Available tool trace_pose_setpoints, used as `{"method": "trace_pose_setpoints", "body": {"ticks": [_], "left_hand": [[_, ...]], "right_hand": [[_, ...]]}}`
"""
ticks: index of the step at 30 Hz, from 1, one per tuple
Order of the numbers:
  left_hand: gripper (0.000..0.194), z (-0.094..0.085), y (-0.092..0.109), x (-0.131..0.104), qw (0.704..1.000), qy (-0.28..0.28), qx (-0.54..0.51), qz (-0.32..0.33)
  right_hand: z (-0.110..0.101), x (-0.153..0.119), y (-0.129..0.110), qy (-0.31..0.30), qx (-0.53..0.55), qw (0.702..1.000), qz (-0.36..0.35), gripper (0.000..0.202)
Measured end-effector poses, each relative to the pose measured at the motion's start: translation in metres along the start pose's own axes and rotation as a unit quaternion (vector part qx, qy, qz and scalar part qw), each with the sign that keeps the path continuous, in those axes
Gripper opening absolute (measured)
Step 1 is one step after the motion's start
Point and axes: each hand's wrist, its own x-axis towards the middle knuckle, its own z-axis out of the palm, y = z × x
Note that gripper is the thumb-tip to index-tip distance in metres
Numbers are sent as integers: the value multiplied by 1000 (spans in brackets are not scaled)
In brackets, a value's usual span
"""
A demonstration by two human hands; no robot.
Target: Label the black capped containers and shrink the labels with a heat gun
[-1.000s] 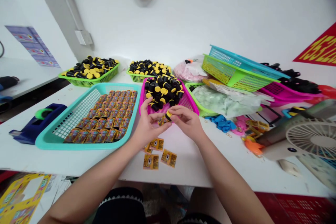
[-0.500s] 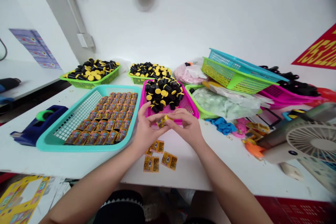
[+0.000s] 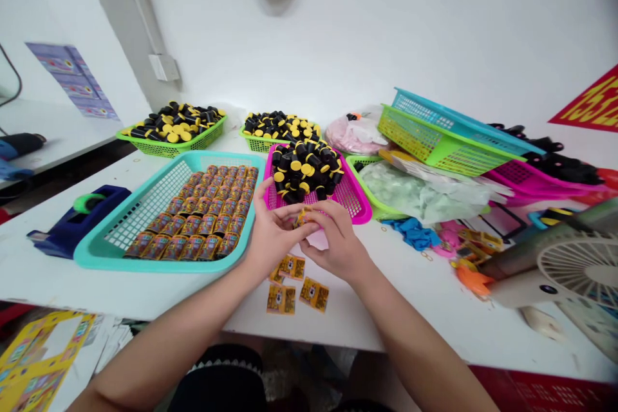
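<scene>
My left hand (image 3: 274,228) and my right hand (image 3: 337,238) meet in front of the magenta basket (image 3: 355,196). Between their fingertips they hold a small yellow and orange printed piece (image 3: 303,217), partly hidden by the fingers. Several flat orange printed cards (image 3: 314,294) lie on the white table (image 3: 350,325) just below my hands. Black pieces with yellow ends (image 3: 307,168) are heaped in the magenta basket. To the left, a turquoise basket (image 3: 154,264) holds rows of cylinders in printed wraps (image 3: 207,224).
At the far left sits a blue tape dispenser (image 3: 80,220). Two green baskets (image 3: 207,139) of black and yellow pieces stand at the back. Stacked baskets (image 3: 449,151), plastic bags (image 3: 410,190), blue pieces (image 3: 416,233) and a fan (image 3: 586,270) occupy the right.
My right hand's fingers have shifted and curled around the small printed piece, which has turned between my hands. The whole view has shifted slightly.
</scene>
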Motion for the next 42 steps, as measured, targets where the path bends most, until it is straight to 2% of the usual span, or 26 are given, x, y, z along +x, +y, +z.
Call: {"method": "trace_pose_setpoints", "body": {"ticks": [7, 15, 23, 26, 28, 30, 33, 35, 37, 39, 41, 42], "left_hand": [[102, 2, 1, -2, 1000, -7, -7, -14], [102, 0, -2, -2, 1000, 8, 2, 12], [101, -2, -1, -2, 994, -69, -87, -9], [90, -4, -7, 0, 992, -94, -79, -9], [71, -5, -5, -1, 992, -125, -29, 5], [50, -6, 7, -8, 985, -143, 84, 37], [36, -12, 39, -22, 937, -136, 307, 95], [35, -26, 63, -21, 897, -115, 412, 112], [33, -53, 81, -3, 868, -85, 480, 94], [30, -90, 92, 32, 834, -51, 547, 48], [27, -130, 93, 75, 759, -5, 650, -38], [26, -148, 91, 96, 737, 14, 672, -69]], "right_hand": [[-2, -1, -1, 40, -29, 999, -4, 69], [-2, 0, 0, 34, -21, 999, -28, 60], [-4, -2, 7, 73, -16, 994, -84, 57], [-6, -2, 8, 71, -12, 993, -97, 57], [-8, -2, 9, 67, -16, 991, -111, 56], [-8, -3, 11, 80, -21, 986, -142, 55], [-4, -7, 14, 164, -4, 971, -172, 60], [-1, -9, 15, 214, 9, 963, -166, 63], [1, -10, 15, 215, 0, 963, -164, 61], [2, -10, 10, 180, -28, 969, -165, 53], [2, -8, 4, 128, -57, 976, -168, 42], [2, -8, 1, 101, -72, 977, -172, 39]]}}
